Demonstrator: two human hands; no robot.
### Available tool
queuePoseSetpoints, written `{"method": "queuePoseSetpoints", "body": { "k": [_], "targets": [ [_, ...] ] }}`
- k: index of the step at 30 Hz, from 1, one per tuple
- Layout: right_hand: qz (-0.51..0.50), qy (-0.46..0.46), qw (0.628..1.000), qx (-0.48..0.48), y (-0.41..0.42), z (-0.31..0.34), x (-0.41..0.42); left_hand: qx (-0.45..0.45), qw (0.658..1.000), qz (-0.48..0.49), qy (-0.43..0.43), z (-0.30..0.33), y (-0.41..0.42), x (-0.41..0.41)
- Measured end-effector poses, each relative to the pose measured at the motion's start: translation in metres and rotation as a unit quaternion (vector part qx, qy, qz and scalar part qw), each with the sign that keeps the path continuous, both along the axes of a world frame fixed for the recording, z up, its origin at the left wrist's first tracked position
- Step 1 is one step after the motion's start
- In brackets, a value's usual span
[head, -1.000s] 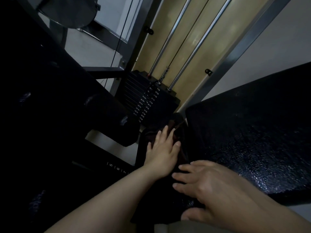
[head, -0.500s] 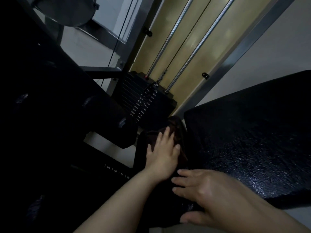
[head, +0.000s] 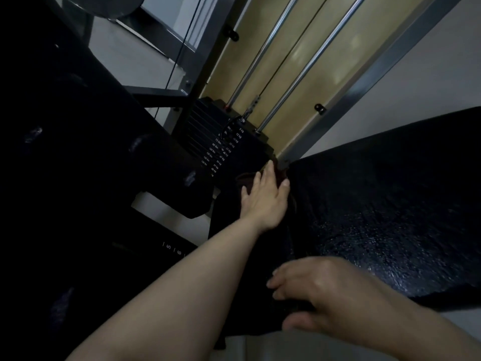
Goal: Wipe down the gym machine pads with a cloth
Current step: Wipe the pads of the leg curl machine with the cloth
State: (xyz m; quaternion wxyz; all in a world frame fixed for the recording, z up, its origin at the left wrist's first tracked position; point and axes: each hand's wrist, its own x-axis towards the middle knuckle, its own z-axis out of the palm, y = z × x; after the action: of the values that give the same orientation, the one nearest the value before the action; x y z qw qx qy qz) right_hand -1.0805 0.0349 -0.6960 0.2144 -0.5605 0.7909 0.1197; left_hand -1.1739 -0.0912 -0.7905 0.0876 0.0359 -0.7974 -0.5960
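My left hand [head: 265, 201] lies flat, fingers stretched out, on a dark brownish cloth [head: 246, 181] and presses it onto the far end of a narrow black pad [head: 250, 272]. Most of the cloth is hidden under the palm. My right hand [head: 328, 295] sits at the near end of the same pad, fingers curled on top and thumb hooked under the edge. A large textured black pad [head: 390, 217] spreads to the right of both hands, its surface glinting.
The black weight stack [head: 221, 144] with white numbers stands just beyond my left hand, with two chrome guide rods [head: 307, 66] rising from it. A dark roller pad [head: 166, 175] and the machine frame fill the left. A grey upright [head: 369, 74] borders the big pad.
My left hand has slid away from me along the narrow pad with the cloth, toward the weight stack. My right hand has stayed at the near end.
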Motion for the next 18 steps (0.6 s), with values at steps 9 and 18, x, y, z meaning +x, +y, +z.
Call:
{"method": "queuePoseSetpoints", "body": {
  "k": [9, 18],
  "targets": [
    [-0.039, 0.102, 0.994, -0.017, -0.004, 0.006, 0.015, -0.028, 0.999, -0.024, 0.024, -0.043, 0.021, 0.129],
    [-0.086, 0.178, 0.980, -0.008, 0.001, 0.003, 0.014, -0.013, 0.997, 0.021, -0.069, -0.045, 0.009, 0.087]
  ]
}}
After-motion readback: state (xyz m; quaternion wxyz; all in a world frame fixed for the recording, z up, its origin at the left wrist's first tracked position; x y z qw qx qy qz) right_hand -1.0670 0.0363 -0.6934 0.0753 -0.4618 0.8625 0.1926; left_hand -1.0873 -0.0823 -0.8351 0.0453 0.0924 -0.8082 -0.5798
